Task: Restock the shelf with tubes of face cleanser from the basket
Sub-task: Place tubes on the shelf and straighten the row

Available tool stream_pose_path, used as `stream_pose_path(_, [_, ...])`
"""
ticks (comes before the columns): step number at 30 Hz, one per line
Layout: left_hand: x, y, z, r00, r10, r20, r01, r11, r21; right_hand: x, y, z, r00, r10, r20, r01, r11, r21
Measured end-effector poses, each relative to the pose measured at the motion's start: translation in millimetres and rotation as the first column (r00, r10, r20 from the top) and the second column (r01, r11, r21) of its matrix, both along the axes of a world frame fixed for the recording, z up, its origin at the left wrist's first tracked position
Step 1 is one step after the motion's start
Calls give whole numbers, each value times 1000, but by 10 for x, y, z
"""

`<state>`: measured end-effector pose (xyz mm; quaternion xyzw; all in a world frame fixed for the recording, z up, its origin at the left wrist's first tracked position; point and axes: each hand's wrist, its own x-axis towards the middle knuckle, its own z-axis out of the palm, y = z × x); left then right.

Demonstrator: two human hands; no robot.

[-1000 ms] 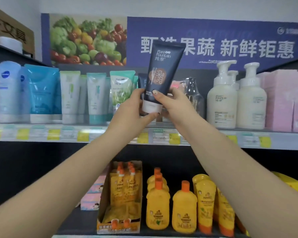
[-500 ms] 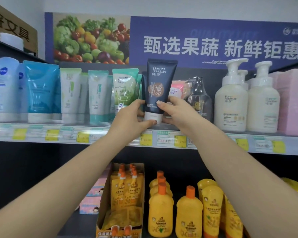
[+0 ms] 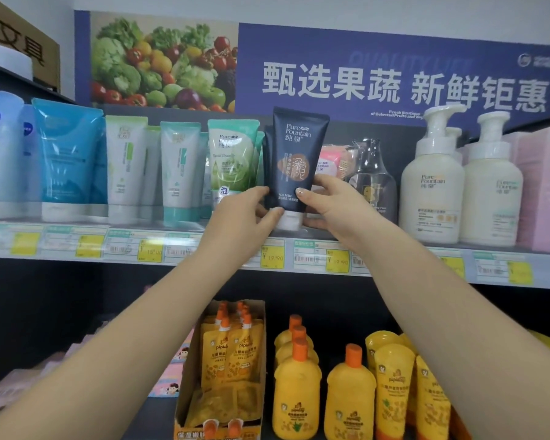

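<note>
Two hands held one dark navy cleanser tube upright, cap down, at the shelf front: left hand fingers curled around its lower left edge, right hand pinching its lower right, just right of the green tube

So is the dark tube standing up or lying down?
Standing up, cap down. The dark tube points its white cap at the shelf, and both hands hold it near the bottom.
</note>
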<state>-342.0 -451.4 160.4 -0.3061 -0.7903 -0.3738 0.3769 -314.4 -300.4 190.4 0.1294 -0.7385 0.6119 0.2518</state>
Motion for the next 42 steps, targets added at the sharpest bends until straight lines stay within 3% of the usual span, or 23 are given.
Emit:
stream_pose_path(5, [-13, 35, -54, 995, 60, -74, -56, 997, 49, 33, 6, -10, 1000, -10, -9, 10, 1000, 26])
stream_pose_path(13, [-24, 61, -127, 962, 198, -188, -205, 978, -23, 32, -27, -23, 998, -53, -22, 54, 997, 58])
stream_pose_path(21, [-16, 72, -150, 959, 196, -206, -204, 979, -18, 92, -62, -31, 995, -99, -31, 102, 989, 108])
stream_pose_path(28, [-5, 77, -164, 965, 193, -180, -199, 980, -20, 144, -102, -41, 966, -249, -66, 255, 960, 118])
stream_pose_path(33, [96, 31, -179, 982, 101, -158, -108, 993, -36, 362, -220, -36, 938, -336, -90, 344, 934, 95])
stream_pose_path(40, [404, -194, -727, 940, 39, -340, -49, 999, -21, 860, -438, -696, 761, -421, -494, 623, 687, 375])
stream_pose_path(42, [501, -282, -1000, 966, 19, -259, -33, 998, -51, 919, -503, -1015, 764, -391, -514, 627, 641, 443])
